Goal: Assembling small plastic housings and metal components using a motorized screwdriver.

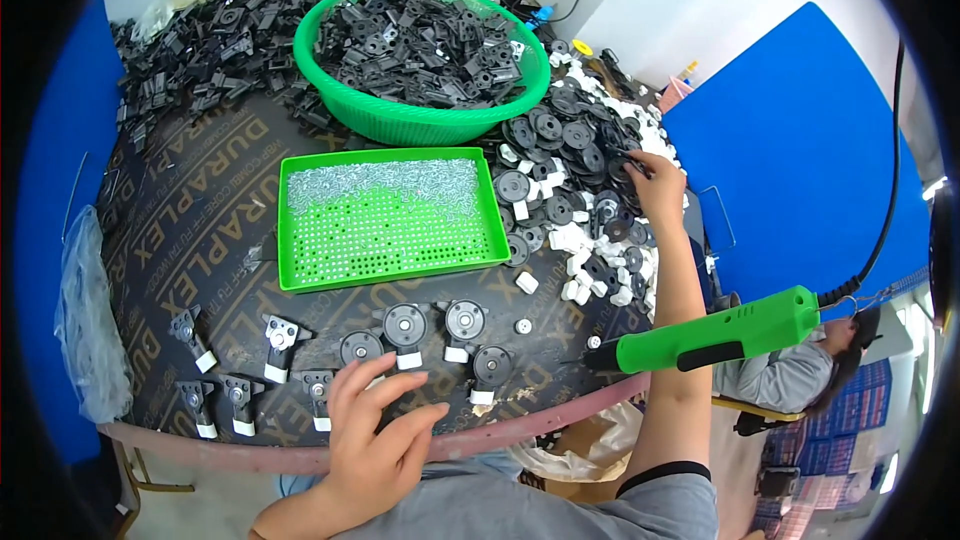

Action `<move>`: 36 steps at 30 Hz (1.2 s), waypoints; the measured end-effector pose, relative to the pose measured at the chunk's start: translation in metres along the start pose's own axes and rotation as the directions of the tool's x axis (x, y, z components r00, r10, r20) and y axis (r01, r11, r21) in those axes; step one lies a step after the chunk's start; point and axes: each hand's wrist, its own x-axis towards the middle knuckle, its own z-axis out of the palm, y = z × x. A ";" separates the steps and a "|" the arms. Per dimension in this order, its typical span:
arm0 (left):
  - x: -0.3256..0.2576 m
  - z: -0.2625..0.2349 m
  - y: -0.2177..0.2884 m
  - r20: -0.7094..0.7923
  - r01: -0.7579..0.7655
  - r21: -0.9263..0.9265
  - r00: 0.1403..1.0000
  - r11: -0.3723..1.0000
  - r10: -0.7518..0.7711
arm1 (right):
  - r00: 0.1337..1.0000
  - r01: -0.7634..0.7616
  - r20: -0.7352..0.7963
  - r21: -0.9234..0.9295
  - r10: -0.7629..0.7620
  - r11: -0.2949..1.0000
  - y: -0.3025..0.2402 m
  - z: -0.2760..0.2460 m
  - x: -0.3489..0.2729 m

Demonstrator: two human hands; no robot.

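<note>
My left hand [378,430] hovers at the table's near edge with its fingers spread and nothing in them. Just beyond its fingertips are several small assemblies, each with a round black pulley wheel [405,324] and a white block at its foot. To their left lie several black brackets [282,337] with white blocks but no wheel on top. My right hand [660,188] reaches far right into a heap of black wheels [577,136]. Its thumb and fingers pinch a black plastic part whose shape is partly hidden.
A green tray [390,282] holds many small silver screws. Behind it stands a green basket [420,128] full of black parts. White blocks [575,265] lie scattered at right. A green electric screwdriver [720,332] hangs over my right forearm. A person [790,375] sits beyond a blue partition [800,150].
</note>
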 end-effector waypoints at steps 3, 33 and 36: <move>-0.004 -0.003 0.001 -0.014 0.017 0.006 1.000 1.000 -0.017 | 0.994 -0.085 -0.056 0.093 0.090 0.992 -0.005 0.000 -0.005; -0.063 0.049 0.012 0.631 0.626 -0.773 0.776 -0.106 -0.019 | 0.792 0.060 -0.334 0.875 0.511 0.480 0.006 -0.165 -0.210; -0.041 0.043 0.011 0.778 0.710 -0.556 0.627 -0.432 0.029 | 0.999 0.048 -0.043 0.955 -0.024 0.292 -0.036 -0.179 -0.259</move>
